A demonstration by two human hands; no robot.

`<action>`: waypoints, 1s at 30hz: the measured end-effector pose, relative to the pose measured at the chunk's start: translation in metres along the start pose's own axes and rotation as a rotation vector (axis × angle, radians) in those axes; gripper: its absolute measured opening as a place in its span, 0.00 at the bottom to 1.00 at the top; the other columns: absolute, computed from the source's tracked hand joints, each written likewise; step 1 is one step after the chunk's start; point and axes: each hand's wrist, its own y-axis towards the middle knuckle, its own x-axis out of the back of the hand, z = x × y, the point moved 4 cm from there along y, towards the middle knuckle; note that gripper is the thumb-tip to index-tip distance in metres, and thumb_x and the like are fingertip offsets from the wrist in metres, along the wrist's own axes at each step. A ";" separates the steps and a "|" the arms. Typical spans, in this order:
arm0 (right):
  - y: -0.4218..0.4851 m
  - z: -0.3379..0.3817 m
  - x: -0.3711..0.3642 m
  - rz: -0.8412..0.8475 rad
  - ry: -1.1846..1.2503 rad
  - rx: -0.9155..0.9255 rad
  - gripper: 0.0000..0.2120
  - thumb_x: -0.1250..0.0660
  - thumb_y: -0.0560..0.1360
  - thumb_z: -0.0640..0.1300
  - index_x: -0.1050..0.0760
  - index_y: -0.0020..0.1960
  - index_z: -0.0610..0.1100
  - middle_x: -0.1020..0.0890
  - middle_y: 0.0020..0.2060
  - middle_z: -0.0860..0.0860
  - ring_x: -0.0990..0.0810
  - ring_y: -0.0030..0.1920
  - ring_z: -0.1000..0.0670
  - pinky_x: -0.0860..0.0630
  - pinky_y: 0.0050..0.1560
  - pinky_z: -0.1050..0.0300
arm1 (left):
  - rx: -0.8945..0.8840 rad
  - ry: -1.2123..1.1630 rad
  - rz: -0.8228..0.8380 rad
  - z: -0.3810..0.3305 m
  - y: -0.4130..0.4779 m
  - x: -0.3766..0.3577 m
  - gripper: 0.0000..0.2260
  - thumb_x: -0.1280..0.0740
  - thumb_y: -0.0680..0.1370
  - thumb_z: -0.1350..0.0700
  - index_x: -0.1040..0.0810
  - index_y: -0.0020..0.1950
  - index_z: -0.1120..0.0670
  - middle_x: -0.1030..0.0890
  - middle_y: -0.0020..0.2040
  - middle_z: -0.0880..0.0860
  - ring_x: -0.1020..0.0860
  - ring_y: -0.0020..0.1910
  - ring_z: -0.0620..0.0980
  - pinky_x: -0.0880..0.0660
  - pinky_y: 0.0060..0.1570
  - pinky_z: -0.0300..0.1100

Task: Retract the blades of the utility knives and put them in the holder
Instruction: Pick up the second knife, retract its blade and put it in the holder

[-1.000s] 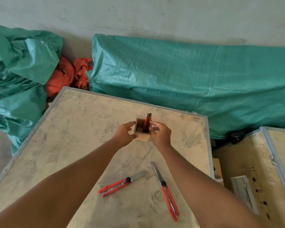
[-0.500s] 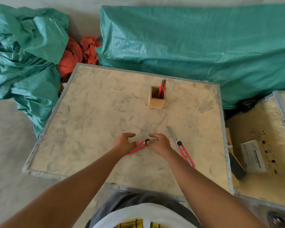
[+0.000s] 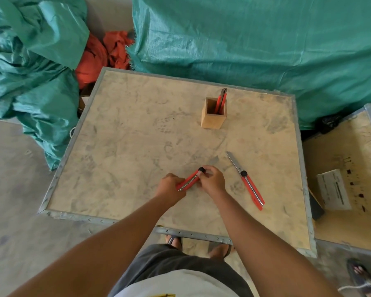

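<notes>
A red utility knife is held just above the crate top between both hands. My left hand grips its rear end. My right hand pinches the black slider knob at its front, and its blade sticks out beyond my fingers. A second red knife lies to the right with its blade out, pointing away from me. The small wooden holder stands farther back on the crate with one red knife upright in it.
The work surface is a plywood crate top with metal edging. A second crate with a white label sits to the right. Green tarps and orange cloth lie behind. My sandalled feet show below the near edge.
Both hands left the holder, came back toward me and took up the left knife. The camera tilted down, so the crate's near edge and my feet now show.
</notes>
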 end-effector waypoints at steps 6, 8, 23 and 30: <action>-0.007 0.029 0.016 0.017 0.178 0.035 0.08 0.29 0.79 0.39 0.20 0.57 0.45 0.16 0.52 0.43 0.14 0.51 0.45 0.13 0.44 0.53 | -0.023 -0.163 -0.093 -0.010 -0.013 0.012 0.17 0.27 0.72 0.56 0.18 0.61 0.52 0.21 0.55 0.53 0.21 0.47 0.49 0.27 0.46 0.37; -0.004 0.048 0.027 0.056 0.162 0.097 0.08 0.29 0.78 0.39 0.19 0.57 0.46 0.15 0.52 0.44 0.13 0.50 0.46 0.13 0.44 0.53 | -0.048 -0.209 -0.119 -0.019 -0.015 0.020 0.17 0.27 0.73 0.55 0.19 0.62 0.52 0.20 0.56 0.51 0.19 0.47 0.47 0.26 0.45 0.34; -0.015 0.172 0.143 0.325 0.011 0.472 0.10 0.26 0.76 0.36 0.17 0.57 0.41 0.13 0.47 0.47 0.11 0.45 0.52 0.13 0.45 0.52 | -0.161 -0.782 -0.213 -0.147 -0.020 0.055 0.21 0.31 0.75 0.71 0.22 0.66 0.55 0.17 0.51 0.60 0.20 0.44 0.49 0.17 0.49 0.48; -0.024 0.197 0.178 0.379 -0.169 0.680 0.12 0.26 0.76 0.38 0.15 0.59 0.44 0.12 0.52 0.46 0.12 0.50 0.48 0.13 0.47 0.51 | -0.207 -0.839 -0.302 -0.198 -0.014 0.085 0.21 0.28 0.73 0.70 0.21 0.64 0.57 0.14 0.49 0.60 0.17 0.44 0.50 0.17 0.49 0.50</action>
